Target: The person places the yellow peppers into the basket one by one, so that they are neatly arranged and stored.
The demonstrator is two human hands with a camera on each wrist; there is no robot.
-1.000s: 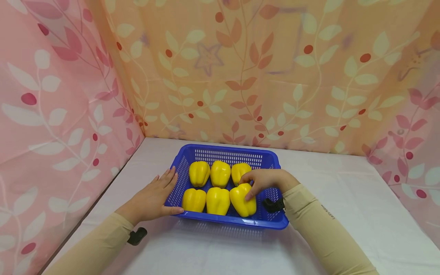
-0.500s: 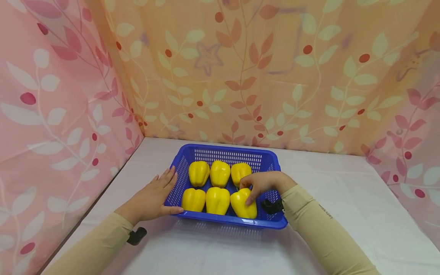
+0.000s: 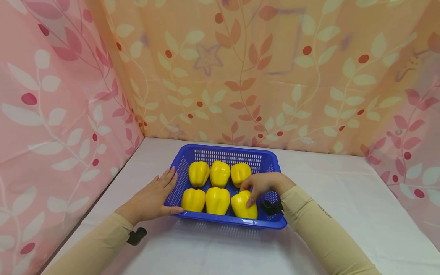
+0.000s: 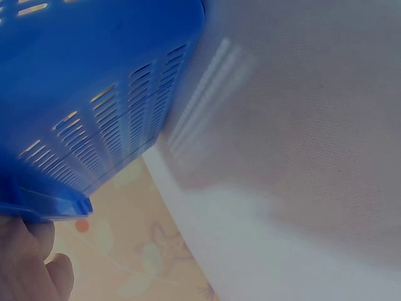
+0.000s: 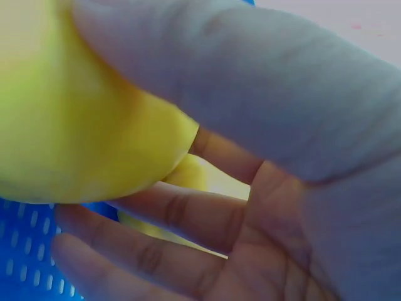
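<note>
A blue plastic basket (image 3: 220,219) stands on the table with several yellow bell peppers in two rows. My right hand (image 3: 264,183) reaches in from the right and holds the front right bell pepper (image 3: 241,208) between thumb and fingers. In the right wrist view, the thumb (image 5: 250,69) lies on the near side of that bell pepper (image 5: 81,144), and the fingers pass beneath it. My left hand (image 3: 151,198) rests on the basket's left rim with fingers extended, its thumb on the front left corner. Fingertips (image 4: 37,251) show by the rim in the left wrist view.
Beside the held one lie the front middle bell pepper (image 3: 217,200) and the front left one (image 3: 193,200). The back row has another bell pepper (image 3: 241,174) close to my right fingers. A white cloth (image 3: 330,179) covers the table; patterned curtains (image 3: 240,76) hang behind and at both sides.
My right hand and the front right bell pepper have shifted slightly toward the basket's front wall. The left hand has stayed in place.
</note>
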